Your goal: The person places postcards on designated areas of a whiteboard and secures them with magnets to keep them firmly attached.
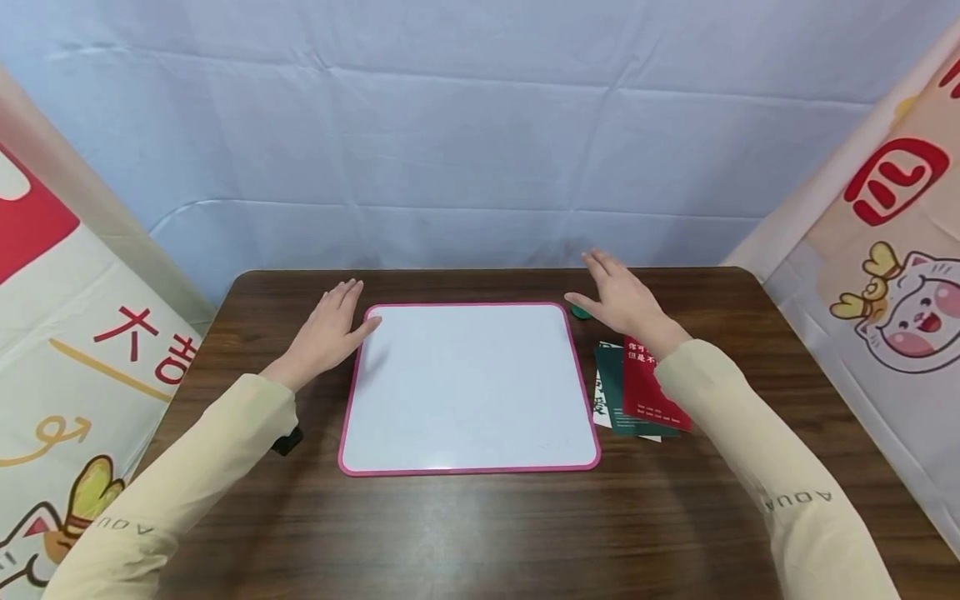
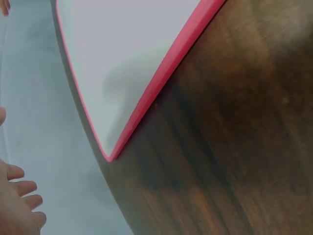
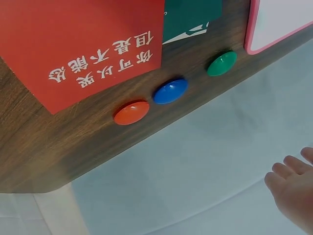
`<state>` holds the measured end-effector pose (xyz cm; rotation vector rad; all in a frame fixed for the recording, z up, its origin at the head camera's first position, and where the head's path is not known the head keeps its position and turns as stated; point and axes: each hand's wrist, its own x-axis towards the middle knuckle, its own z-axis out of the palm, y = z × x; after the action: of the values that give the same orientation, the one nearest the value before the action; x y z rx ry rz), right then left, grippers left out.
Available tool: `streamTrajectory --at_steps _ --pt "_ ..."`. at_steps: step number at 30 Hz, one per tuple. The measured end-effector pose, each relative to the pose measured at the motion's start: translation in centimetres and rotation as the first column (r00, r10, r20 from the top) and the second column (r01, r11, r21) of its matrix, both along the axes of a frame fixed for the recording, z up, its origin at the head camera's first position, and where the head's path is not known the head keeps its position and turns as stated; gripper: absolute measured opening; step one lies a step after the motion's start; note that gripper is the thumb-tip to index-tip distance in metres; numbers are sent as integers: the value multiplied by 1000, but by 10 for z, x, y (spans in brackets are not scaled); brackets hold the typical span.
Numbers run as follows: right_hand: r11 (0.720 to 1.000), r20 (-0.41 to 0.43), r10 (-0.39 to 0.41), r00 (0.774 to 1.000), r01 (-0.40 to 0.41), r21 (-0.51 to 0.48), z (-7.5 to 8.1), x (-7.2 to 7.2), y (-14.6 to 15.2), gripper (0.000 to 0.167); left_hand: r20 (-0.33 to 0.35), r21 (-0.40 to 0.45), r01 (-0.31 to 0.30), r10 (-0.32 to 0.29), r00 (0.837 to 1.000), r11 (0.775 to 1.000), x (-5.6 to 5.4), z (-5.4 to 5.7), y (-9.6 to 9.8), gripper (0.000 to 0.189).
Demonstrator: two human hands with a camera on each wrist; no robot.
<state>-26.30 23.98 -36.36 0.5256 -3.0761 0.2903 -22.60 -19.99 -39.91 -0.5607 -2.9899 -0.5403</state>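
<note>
A white board with a pink frame (image 1: 468, 387) lies flat on the dark wooden table. Over its far left corner hovers my left hand (image 1: 324, 335), fingers straight and thumb out, holding nothing. My right hand (image 1: 624, 302) is raised beyond the far right corner, its fingers spread and its palm bare. Below that hand, three round, button-like pieces lie in a row near the table's far edge: green (image 3: 222, 63), blue (image 3: 170, 91) and orange-red (image 3: 131, 113). Nearer me, a red card (image 3: 98, 49) with white writing overlaps a dark green card (image 3: 191, 18).
White paper (image 1: 602, 408) sticks out under the green card. A small black object (image 1: 287, 442) shows beside the left sleeve. Light blue cloth (image 1: 480, 167) hangs behind the table (image 1: 450, 533), and printed cloths (image 1: 900, 292) flank it on both sides.
</note>
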Motion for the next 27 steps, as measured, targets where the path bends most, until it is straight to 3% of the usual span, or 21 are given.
streamTrajectory --at_steps 27 --pt "1000 22 4 1000 -3 -27 -3 30 21 81 102 59 -9 3 995 998 52 -16 9 79"
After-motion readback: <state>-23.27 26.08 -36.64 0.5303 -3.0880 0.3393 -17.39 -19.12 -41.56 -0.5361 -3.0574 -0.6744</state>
